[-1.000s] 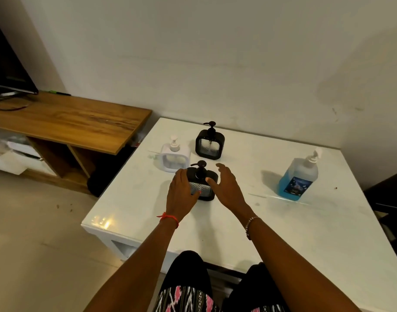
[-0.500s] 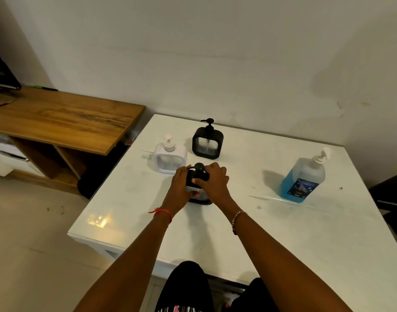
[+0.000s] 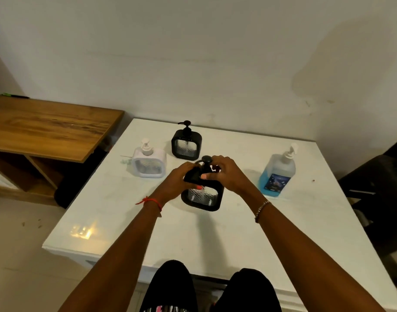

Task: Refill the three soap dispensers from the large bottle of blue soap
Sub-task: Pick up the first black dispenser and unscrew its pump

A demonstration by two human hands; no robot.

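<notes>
A black square soap dispenser point(image 3: 202, 198) stands near the middle of the white table point(image 3: 238, 239). My left hand point(image 3: 178, 180) grips its upper left shoulder. My right hand point(image 3: 229, 174) is closed around the black pump head point(image 3: 207, 159) on top. Behind it stand a second black dispenser point(image 3: 186, 144) and a white dispenser point(image 3: 149, 162) to the left, both upright with pumps on. The large clear bottle of blue soap point(image 3: 277, 174), about a third full, stands to the right with its white pump on.
A wooden TV bench point(image 3: 46, 127) sits lower to the left of the table. A dark chair point(image 3: 377, 188) stands at the right edge. The wall runs right behind the table. My knees are under the near table edge.
My right hand has closed onto the pump head of the near black dispenser, and my left hand has shifted up onto its shoulder. The camera has moved closer.
</notes>
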